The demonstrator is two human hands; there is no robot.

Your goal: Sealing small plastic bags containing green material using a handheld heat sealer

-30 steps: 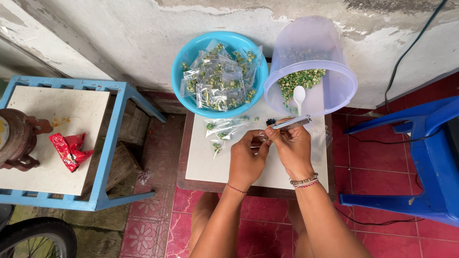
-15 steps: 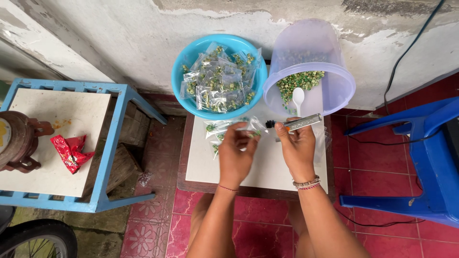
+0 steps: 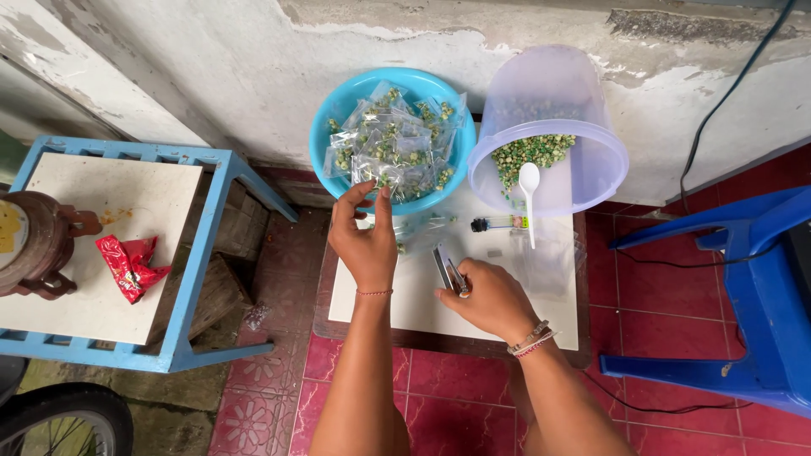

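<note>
My left hand (image 3: 365, 241) reaches up to the near rim of a blue bowl (image 3: 318, 148), fingers spread, fingertips against the small clear packets of green peas (image 3: 393, 143) heaped in it. My right hand (image 3: 488, 297) rests lower on the white tabletop (image 3: 405, 295), closed around a small metal stapler (image 3: 445, 268). A clear plastic tub (image 3: 549, 101) lies tilted beside the bowl, with loose green peas (image 3: 532, 152) and a white spoon (image 3: 530, 186) inside. A lighter (image 3: 498, 224) and empty clear bags (image 3: 553, 253) lie in front of the tub.
At the left stands a blue-framed side table (image 3: 198, 253) carrying a red wrapper (image 3: 127, 266) and a brown round object (image 3: 29, 245). A blue plastic chair (image 3: 743, 279) is at the right. A tyre (image 3: 68, 418) shows bottom left. A black cable (image 3: 731, 93) runs down the wall.
My left hand has left the spot in front of me and gone up to the bowl with the packet. My right hand has dropped lower, still gripping the stapler.
</note>
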